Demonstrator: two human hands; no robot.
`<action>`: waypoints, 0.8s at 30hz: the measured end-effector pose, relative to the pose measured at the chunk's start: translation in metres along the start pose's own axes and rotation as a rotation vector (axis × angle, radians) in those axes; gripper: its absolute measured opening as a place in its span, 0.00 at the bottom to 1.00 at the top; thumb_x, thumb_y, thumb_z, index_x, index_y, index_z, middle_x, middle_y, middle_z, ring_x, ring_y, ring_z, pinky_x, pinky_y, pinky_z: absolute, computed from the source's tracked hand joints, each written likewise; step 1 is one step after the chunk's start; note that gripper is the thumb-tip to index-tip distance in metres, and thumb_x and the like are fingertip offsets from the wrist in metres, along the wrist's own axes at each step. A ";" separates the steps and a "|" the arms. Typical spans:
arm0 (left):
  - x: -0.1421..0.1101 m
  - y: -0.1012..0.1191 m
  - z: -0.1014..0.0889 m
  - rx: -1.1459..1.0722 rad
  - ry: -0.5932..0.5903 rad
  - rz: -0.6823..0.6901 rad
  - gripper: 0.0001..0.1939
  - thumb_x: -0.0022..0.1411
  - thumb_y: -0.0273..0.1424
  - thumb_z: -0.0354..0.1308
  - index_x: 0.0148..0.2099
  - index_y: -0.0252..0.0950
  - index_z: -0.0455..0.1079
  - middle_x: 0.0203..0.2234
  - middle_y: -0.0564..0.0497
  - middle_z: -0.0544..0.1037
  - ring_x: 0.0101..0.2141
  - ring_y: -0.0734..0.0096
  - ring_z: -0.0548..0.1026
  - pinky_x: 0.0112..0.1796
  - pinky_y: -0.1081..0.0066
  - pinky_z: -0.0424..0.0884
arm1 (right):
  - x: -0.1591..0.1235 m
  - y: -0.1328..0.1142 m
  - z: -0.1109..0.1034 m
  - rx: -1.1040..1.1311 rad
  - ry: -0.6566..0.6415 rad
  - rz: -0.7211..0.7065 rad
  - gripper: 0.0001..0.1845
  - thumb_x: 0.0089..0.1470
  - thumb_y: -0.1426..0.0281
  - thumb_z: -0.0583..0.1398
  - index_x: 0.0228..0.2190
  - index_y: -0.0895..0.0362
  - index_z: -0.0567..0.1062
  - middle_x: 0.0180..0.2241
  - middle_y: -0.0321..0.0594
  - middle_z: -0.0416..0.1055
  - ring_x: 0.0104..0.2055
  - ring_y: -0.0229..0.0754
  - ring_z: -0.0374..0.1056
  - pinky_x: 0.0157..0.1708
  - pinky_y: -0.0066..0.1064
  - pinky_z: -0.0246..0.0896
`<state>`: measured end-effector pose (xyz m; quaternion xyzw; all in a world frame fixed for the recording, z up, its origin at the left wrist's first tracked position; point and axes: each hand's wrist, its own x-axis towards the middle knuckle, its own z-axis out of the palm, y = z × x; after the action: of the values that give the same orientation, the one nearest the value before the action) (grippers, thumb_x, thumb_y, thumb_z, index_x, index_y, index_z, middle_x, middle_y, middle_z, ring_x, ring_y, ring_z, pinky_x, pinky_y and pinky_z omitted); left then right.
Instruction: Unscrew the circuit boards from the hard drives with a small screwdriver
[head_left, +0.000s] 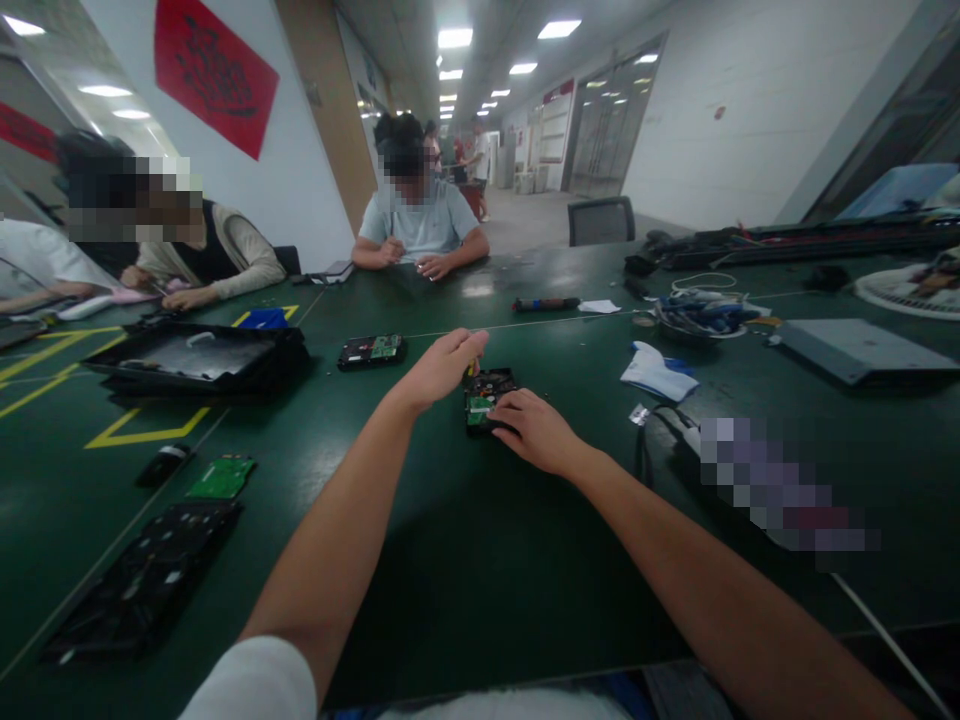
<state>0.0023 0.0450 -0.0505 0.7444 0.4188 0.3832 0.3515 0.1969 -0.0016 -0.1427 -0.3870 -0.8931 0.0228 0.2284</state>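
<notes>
A hard drive lies on the green table in front of me, its green circuit board facing up. My left hand is closed in a fist above the drive's far left edge. From beneath that fist shows a bit of a yellow tool, which looks like a screwdriver; its tip and most of its handle are hidden. My right hand grips the drive's near right side, fingertips resting on the board and edge. Farther left lies a second hard drive, apart from both hands.
Left are a black tray, a green circuit board and a black panel. Right are a white glove, a cable bundle, a grey metal box and a power cord. Co-workers sit across the table.
</notes>
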 end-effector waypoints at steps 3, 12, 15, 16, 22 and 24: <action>0.000 -0.004 0.001 -0.210 -0.043 -0.046 0.17 0.68 0.45 0.54 0.32 0.37 0.68 0.22 0.52 0.75 0.28 0.68 0.72 0.36 0.68 0.65 | 0.000 0.000 0.001 0.001 0.007 -0.008 0.13 0.64 0.71 0.62 0.49 0.60 0.80 0.47 0.50 0.74 0.50 0.52 0.66 0.53 0.47 0.66; 0.002 -0.013 0.007 -0.631 -0.046 -0.123 0.13 0.60 0.40 0.61 0.29 0.37 0.66 0.20 0.51 0.76 0.23 0.68 0.74 0.30 0.66 0.69 | 0.000 0.000 0.001 0.001 0.010 -0.005 0.13 0.63 0.71 0.63 0.49 0.60 0.80 0.47 0.50 0.74 0.50 0.52 0.66 0.53 0.47 0.67; 0.001 -0.008 0.011 -0.654 -0.111 -0.111 0.13 0.58 0.39 0.63 0.29 0.36 0.67 0.23 0.52 0.75 0.25 0.69 0.73 0.32 0.67 0.69 | 0.000 0.001 0.002 -0.002 0.013 -0.014 0.13 0.64 0.71 0.62 0.48 0.60 0.80 0.47 0.50 0.75 0.50 0.52 0.66 0.54 0.47 0.66; 0.001 -0.007 0.013 -0.648 -0.117 -0.113 0.13 0.57 0.39 0.64 0.28 0.36 0.68 0.23 0.52 0.75 0.25 0.70 0.72 0.33 0.67 0.69 | 0.000 0.001 0.002 -0.005 0.015 -0.017 0.13 0.64 0.71 0.62 0.48 0.60 0.80 0.47 0.50 0.75 0.50 0.52 0.66 0.55 0.47 0.66; 0.001 0.001 0.013 -0.383 -0.002 -0.053 0.16 0.59 0.41 0.62 0.26 0.35 0.75 0.25 0.51 0.74 0.30 0.71 0.70 0.35 0.70 0.66 | 0.000 0.000 0.001 -0.019 0.013 -0.010 0.12 0.64 0.71 0.62 0.48 0.60 0.80 0.47 0.49 0.74 0.49 0.52 0.66 0.54 0.47 0.66; 0.000 0.003 0.011 -0.344 -0.042 -0.050 0.15 0.59 0.41 0.62 0.29 0.34 0.77 0.25 0.51 0.75 0.30 0.70 0.70 0.35 0.69 0.65 | 0.000 0.000 0.001 -0.021 0.010 -0.009 0.12 0.64 0.71 0.62 0.48 0.60 0.80 0.47 0.49 0.75 0.49 0.52 0.66 0.54 0.46 0.66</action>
<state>0.0132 0.0414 -0.0534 0.6706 0.3580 0.4249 0.4916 0.1968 -0.0014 -0.1435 -0.3854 -0.8939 0.0108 0.2288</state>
